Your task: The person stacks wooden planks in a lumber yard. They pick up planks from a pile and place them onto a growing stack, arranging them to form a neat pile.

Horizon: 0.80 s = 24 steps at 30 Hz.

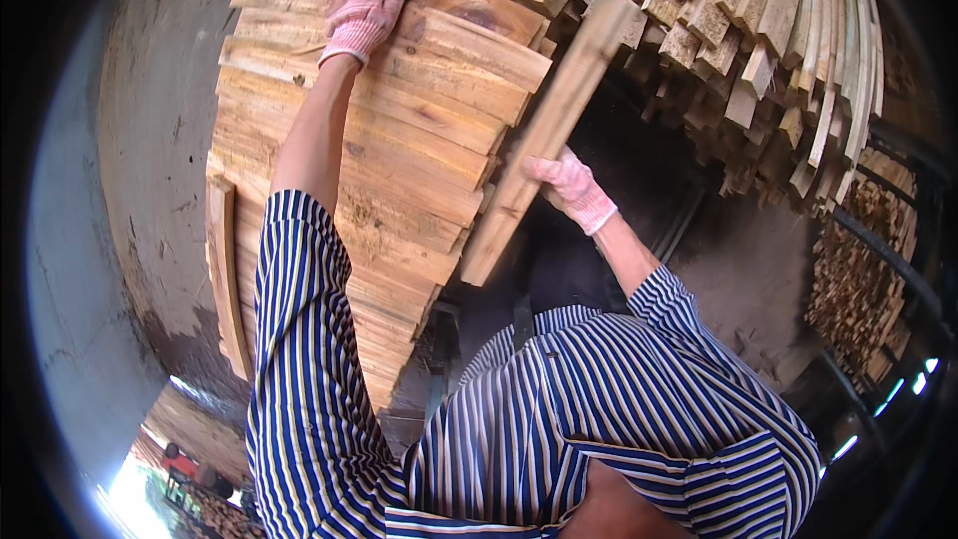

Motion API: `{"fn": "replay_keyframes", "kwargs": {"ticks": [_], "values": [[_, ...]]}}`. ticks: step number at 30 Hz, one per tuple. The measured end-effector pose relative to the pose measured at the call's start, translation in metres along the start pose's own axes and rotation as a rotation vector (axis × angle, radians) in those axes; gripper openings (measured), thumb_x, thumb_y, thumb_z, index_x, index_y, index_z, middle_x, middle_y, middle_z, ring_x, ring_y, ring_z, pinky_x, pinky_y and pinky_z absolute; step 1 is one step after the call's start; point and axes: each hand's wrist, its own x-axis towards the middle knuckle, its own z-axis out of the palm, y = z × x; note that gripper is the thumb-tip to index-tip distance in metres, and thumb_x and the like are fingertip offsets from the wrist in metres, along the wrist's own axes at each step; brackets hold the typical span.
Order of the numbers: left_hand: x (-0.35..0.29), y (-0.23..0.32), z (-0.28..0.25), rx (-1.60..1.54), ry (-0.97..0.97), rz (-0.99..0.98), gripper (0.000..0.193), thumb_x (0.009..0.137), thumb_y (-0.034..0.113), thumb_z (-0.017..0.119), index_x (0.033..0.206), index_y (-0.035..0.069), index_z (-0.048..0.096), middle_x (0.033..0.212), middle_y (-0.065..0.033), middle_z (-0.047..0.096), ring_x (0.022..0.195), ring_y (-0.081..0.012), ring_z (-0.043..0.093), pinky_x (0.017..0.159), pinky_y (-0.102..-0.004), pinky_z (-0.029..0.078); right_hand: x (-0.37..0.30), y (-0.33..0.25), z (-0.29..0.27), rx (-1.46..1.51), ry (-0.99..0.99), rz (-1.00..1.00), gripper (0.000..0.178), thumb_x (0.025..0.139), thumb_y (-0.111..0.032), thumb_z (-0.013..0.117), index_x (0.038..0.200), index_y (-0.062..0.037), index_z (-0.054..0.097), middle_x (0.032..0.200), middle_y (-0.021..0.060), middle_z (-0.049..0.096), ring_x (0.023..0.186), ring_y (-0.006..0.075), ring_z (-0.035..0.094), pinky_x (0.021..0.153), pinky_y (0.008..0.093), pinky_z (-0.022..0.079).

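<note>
My left hand [365, 8], in a pink-and-white knitted glove, lies with its fingers spread on the far end of a broad layer of wooden boards [419, 130]. These boards lie side by side, their right ends uneven. In a similar glove, my right hand [573, 192] grips a long narrow wooden plank [549, 130] around its lower half. The plank slants from near my body up toward the far right, along the boards' right ends. Whether it touches them I cannot tell. The far end of the plank overlaps a stack of wood strips in the view.
A large stack of wood strips [748, 0] stands at the far right, its ends jutting toward me. Another wood pile [863, 279] sits at the right behind dark metal bars [888, 250]. One loose strip [225, 269] rests along the boards' left edge, by a grey-brown wall [165, 140].
</note>
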Motion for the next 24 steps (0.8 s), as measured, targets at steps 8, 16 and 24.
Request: {"fn": "replay_keyframes", "kwargs": {"ticks": [8, 16, 24], "values": [[-0.094, -0.003, -0.028, 0.025, -0.152, 0.055, 0.077, 0.098, 0.066, 0.034, 0.159, 0.021, 0.024, 0.163, -0.0191, 0.023, 0.151, -0.0405, 0.018, 0.123, -0.0537, 0.010, 0.015, 0.091, -0.016, -0.002, 0.021, 0.097, 0.055, 0.077, -0.009, 0.085, 0.124, -0.0017, 0.057, 0.111, 0.0062, 0.064, 0.105, 0.0211, 0.063, 0.097, 0.0368, 0.051], [-0.212, -0.004, -0.080, 0.103, -0.388, -0.020, 0.092, 0.094, 0.070, 0.041, 0.159, 0.009, 0.020, 0.163, -0.0234, 0.020, 0.152, -0.0410, 0.014, 0.122, -0.0543, 0.008, -0.025, 0.078, -0.018, 0.042, 0.087, 0.042, 0.054, 0.080, -0.009, 0.082, 0.125, -0.0014, 0.054, 0.108, 0.0081, 0.063, 0.105, 0.0230, 0.061, 0.097, 0.0371, 0.049], [-0.278, 0.020, -0.113, -0.048, -0.446, -0.117, 0.088, 0.096, 0.065, 0.044, 0.159, 0.010, 0.016, 0.160, -0.0282, 0.024, 0.150, -0.0445, 0.019, 0.122, -0.0524, 0.014, -0.034, 0.091, 0.067, 0.085, 0.085, 0.086, 0.040, 0.081, -0.006, 0.080, 0.117, -0.0029, 0.063, 0.105, 0.0072, 0.069, 0.094, 0.0203, 0.067, 0.088, 0.0355, 0.054]]}}
